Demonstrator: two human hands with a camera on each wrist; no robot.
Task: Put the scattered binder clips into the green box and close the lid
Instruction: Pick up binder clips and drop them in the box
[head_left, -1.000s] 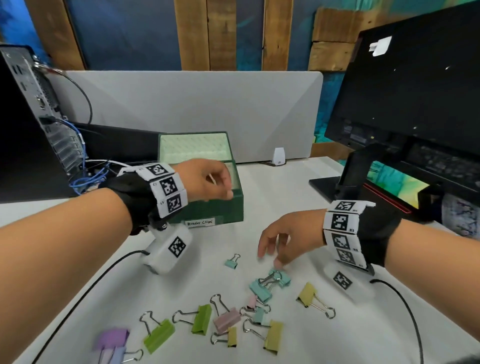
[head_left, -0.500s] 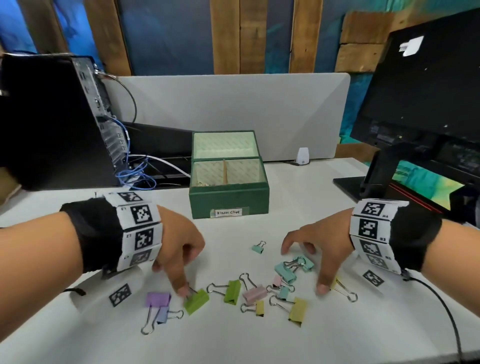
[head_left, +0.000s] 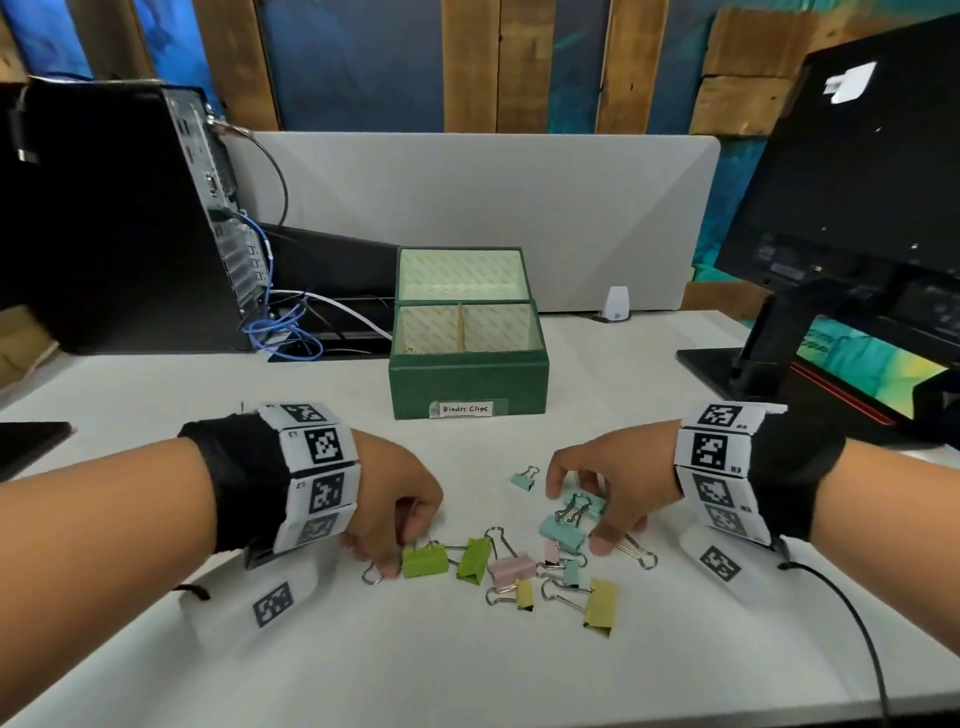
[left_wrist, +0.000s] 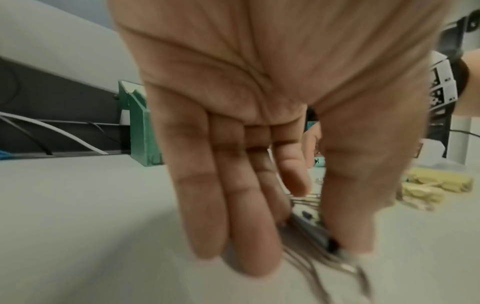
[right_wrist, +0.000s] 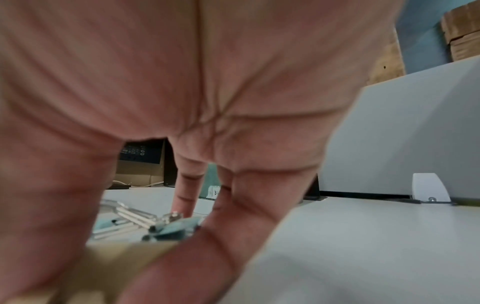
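Note:
The green box (head_left: 467, 384), labelled "Binder Clips", stands open mid-table with its lid (head_left: 462, 273) upright behind. Several pastel binder clips lie scattered in front of it. My left hand (head_left: 389, 551) is down at the left end of the scatter, beside a green clip (head_left: 425, 561). In the left wrist view its thumb and fingers (left_wrist: 249, 236) pinch a greyish binder clip (left_wrist: 309, 226). My right hand (head_left: 579, 514) arches over two teal clips (head_left: 563, 532). Its thumb and a finger pinch a yellow clip (right_wrist: 111, 265), whose wire handles (head_left: 636, 552) stick out.
A black computer tower (head_left: 114, 218) with blue cables (head_left: 280, 332) stands at the back left. A monitor (head_left: 857, 182) on its stand (head_left: 769, 353) fills the right. A grey divider (head_left: 467, 208) closes the back, with a small white device (head_left: 617, 304) before it.
My left hand came down from the box to the left end of the clips and closed on one. My right hand settled over the teal and yellow clips.

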